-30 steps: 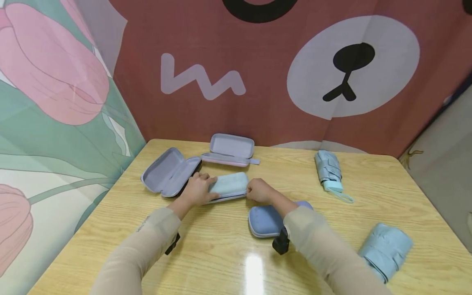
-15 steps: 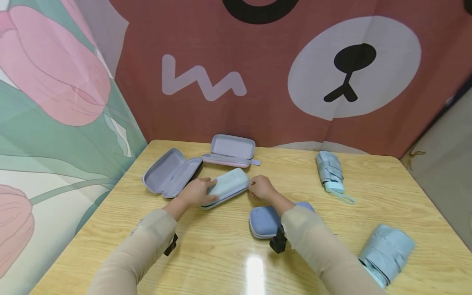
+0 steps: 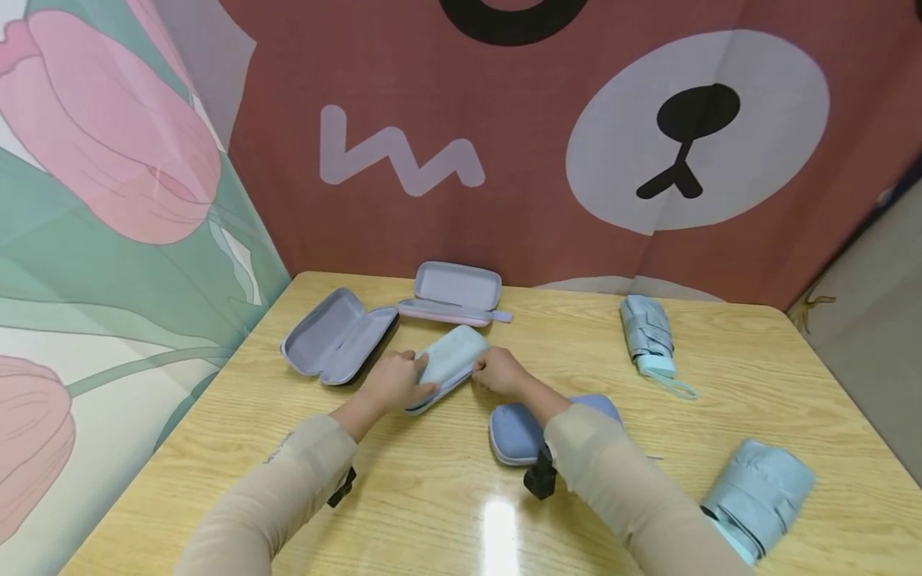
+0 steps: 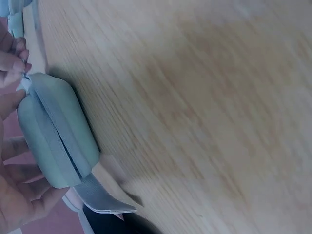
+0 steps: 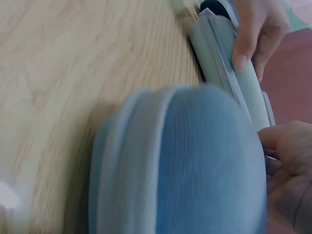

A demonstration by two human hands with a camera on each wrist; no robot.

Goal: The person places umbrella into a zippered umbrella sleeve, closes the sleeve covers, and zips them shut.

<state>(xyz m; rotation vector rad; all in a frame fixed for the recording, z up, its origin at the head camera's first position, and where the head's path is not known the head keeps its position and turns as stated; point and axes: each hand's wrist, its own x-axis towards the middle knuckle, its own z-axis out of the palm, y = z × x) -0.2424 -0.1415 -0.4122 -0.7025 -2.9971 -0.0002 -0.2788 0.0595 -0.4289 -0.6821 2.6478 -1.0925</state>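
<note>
A pale mint zip case [image 3: 455,350] lies slanted on the wooden table, its far end turned to the right. My left hand [image 3: 396,381] grips its near end, thumb on one side and fingers on the other, as the left wrist view shows. At the opposite end my right hand [image 3: 500,372] pinches the small zipper pull [image 4: 25,73] between thumb and finger. A dark slit shows along part of the zipper [image 4: 66,146], and a grey strap tab [image 4: 100,194] sticks out at one end. Below my right wrist rests a blue zip case [image 3: 515,433], partly hidden by the sleeve.
Behind the hands stand two opened cases: a grey-lined dark one [image 3: 338,340] at left and a lilac-and-pink one [image 3: 457,294] at the back edge. Two folded light-blue umbrellas lie at right, one far [image 3: 647,332], one near [image 3: 763,492]. A printed curtain [image 3: 519,200] hangs behind the table.
The mint case has turned from nearly level to slanted, its right end swinging away from me. My right hand rose slightly, then came a little left; both hands have stayed on the case.
</note>
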